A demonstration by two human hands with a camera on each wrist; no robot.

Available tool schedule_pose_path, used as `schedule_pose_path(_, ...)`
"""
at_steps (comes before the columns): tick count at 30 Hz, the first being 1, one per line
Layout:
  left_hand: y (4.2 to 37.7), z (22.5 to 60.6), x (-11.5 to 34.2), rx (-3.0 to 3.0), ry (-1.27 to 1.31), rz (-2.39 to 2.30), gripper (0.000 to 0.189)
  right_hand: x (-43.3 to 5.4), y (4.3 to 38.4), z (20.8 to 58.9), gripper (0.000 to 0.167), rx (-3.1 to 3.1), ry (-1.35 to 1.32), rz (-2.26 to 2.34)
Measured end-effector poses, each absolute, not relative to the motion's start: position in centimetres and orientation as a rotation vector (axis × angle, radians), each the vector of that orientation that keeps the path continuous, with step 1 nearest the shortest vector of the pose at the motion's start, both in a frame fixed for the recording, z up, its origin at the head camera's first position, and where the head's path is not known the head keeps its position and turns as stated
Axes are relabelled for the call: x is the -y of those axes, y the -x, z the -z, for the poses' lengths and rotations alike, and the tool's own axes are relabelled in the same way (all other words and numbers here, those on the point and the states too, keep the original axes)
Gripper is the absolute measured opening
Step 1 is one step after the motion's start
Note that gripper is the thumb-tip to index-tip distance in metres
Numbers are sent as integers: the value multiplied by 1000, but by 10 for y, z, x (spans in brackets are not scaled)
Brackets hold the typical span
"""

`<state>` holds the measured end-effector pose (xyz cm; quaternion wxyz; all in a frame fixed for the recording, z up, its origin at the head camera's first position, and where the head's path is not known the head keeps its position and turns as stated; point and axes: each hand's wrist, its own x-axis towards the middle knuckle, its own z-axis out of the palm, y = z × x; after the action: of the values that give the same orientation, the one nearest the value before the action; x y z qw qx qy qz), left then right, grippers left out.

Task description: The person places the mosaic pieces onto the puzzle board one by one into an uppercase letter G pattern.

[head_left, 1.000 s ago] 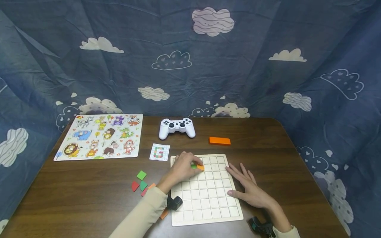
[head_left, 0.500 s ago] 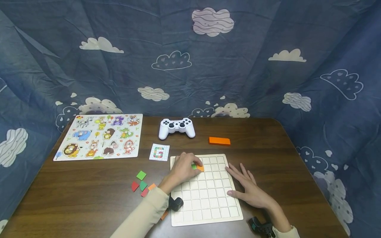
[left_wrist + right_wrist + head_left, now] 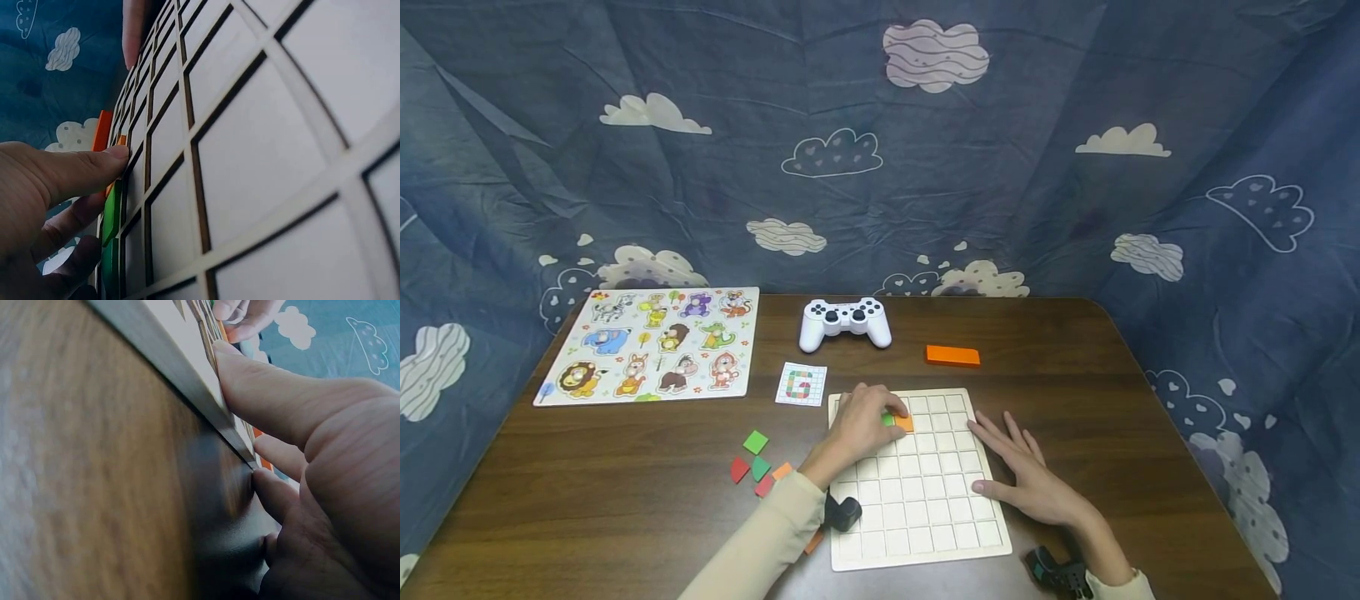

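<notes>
A pale wooden grid board (image 3: 919, 514) lies on the table in the head view. Near its top, my left hand (image 3: 861, 425) pinches a small orange tile (image 3: 905, 424) between thumb and fingers, at a grid cell. Directly left of that tile sits a light green tile (image 3: 888, 420), partly behind the fingers. The left wrist view also shows a dark green tile (image 3: 110, 269) beside the light green one. My right hand (image 3: 1033, 482) rests along the board's right edge, fingers spread and fairly straight, thumb and fingertips touching the rim.
Left of the board lie several loose tiles, among them a green square (image 3: 756, 442) and a red quarter-round (image 3: 740, 470). Behind stand a pattern card (image 3: 801, 384), a white game controller (image 3: 846, 323), an orange block (image 3: 952, 356) and an animal puzzle board (image 3: 647, 346).
</notes>
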<state>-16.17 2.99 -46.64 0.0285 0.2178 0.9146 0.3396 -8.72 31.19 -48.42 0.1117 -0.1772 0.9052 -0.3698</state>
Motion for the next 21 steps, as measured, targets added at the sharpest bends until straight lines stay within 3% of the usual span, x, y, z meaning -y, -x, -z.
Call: schedule_pose_path(21, 140, 451, -4, -2826, -670, -1195, 20, -310, 86, 483, 80, -2672, 558, 1084)
